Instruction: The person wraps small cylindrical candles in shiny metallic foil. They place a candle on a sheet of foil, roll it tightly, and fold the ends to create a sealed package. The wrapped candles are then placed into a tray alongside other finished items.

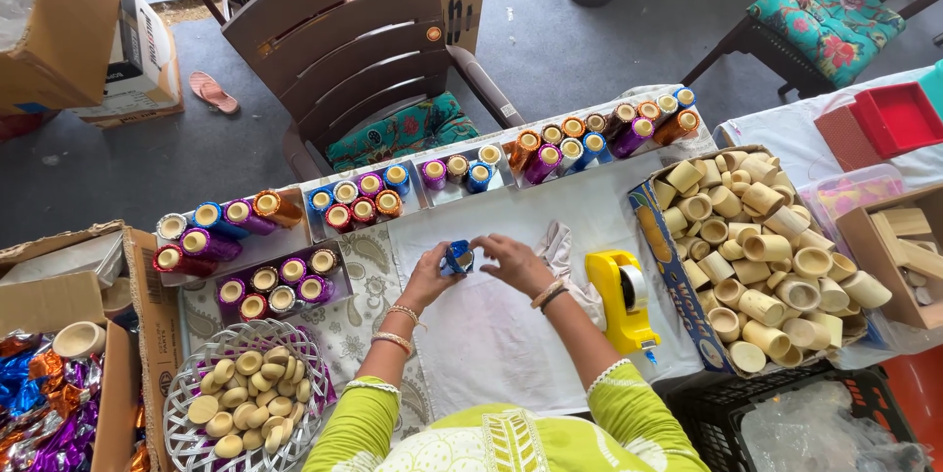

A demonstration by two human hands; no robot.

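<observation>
— What are the hands doing?

— Both close on one small cylinder wrapped in shiny blue foil (458,258), held just above the white cloth (491,334) at the middle of the table. The left hand (428,276) grips it from the left, fingers curled round its side; the right hand (511,259) pinches it from the right, fingertips on the foil. Neither is spread wide.

— How far along does the work look?

— Well under way, by the look of it. Many foil-wrapped cylinders in blue, purple, red and orange (359,199) already lie in rows along the far edge and to the left. Much remains, though: the cardboard box of bare, pale wooden cups (761,256) on the right is heaped full.

— And around that?

— A yellow tape dispenser (621,300) sits just right of the right hand. Near left, a white wire basket (185,433) holds pale round lids. At the far left edge, loose crumpled foil sheets (39,403) fill an open carton.
</observation>
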